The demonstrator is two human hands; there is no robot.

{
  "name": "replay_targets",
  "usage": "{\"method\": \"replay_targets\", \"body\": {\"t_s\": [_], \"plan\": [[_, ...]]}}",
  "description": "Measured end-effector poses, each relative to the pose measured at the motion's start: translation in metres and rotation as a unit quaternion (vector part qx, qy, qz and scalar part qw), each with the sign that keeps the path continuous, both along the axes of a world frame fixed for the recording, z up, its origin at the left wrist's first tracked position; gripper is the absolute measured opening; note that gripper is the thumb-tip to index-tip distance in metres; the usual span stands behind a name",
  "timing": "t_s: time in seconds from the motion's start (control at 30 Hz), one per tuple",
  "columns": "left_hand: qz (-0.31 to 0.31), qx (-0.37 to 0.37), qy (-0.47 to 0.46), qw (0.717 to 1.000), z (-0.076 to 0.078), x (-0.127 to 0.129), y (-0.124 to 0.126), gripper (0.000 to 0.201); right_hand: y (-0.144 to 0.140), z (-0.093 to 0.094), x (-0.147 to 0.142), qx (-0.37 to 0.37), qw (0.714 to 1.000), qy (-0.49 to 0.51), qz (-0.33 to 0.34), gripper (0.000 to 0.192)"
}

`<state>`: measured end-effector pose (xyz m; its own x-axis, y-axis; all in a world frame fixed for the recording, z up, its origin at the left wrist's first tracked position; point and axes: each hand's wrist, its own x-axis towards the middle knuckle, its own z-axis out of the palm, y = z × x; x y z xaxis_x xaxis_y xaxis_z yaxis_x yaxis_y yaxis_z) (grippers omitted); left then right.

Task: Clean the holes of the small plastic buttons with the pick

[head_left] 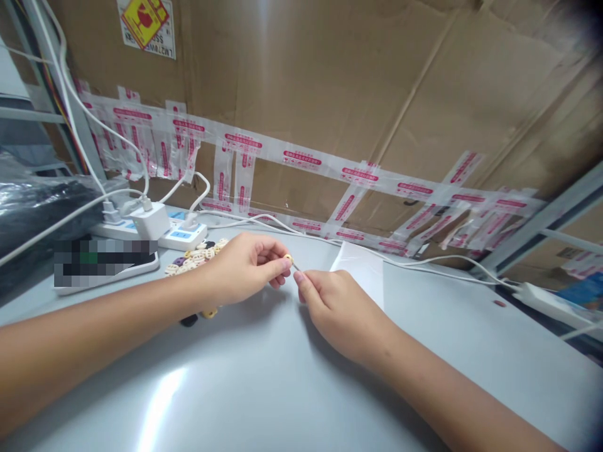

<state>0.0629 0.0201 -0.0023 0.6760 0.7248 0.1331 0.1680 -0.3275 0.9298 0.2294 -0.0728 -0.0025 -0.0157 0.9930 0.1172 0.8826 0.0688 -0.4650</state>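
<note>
Two hands are met at frame centre. A small yellow bead [287,258] is pinched between the thumb and fingertips of the left hand [245,267]; a thin pale cord end [296,266], just touching the bead, is gripped by the closed fingers of the right hand [332,304]. The step is judged to be threading: the cord tip is being lined up with the bead's hole. A steady push through the hole seems called for next, with the bead kept still. A heap of beads [198,256] is seen left of centre behind the left wrist, on the grey table [264,383]. A power strip [181,235] lies further left, a white sheet [360,270] right of centre.
</note>
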Motion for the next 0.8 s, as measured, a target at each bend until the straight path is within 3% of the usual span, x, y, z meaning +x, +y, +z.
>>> {"method": "replay_targets", "body": {"t_s": [0.2, 0.53, 0.7, 0.8], "plan": [[0.010, 0.081, 0.052, 0.995, -0.0011, 0.0005, -0.0034, 0.014, -0.0030, 0.0011, -0.0028, -0.021, 0.999, -0.032, -0.014, 0.047], [-0.002, 0.129, 0.136, 0.982, 0.0012, -0.0022, -0.0011, 0.015, -0.0064, 0.0033, -0.0032, -0.065, 0.996, -0.066, -0.015, 0.048], [-0.010, 0.167, 0.132, 0.977, 0.0009, -0.0020, -0.0010, 0.014, -0.0080, 0.0011, -0.0041, -0.086, 0.994, -0.062, -0.008, 0.047], [-0.002, 0.139, 0.104, 0.985, 0.0000, -0.0019, 0.0012, 0.014, -0.0073, 0.0020, -0.0036, -0.076, 0.995, -0.056, -0.014, 0.047]]}}
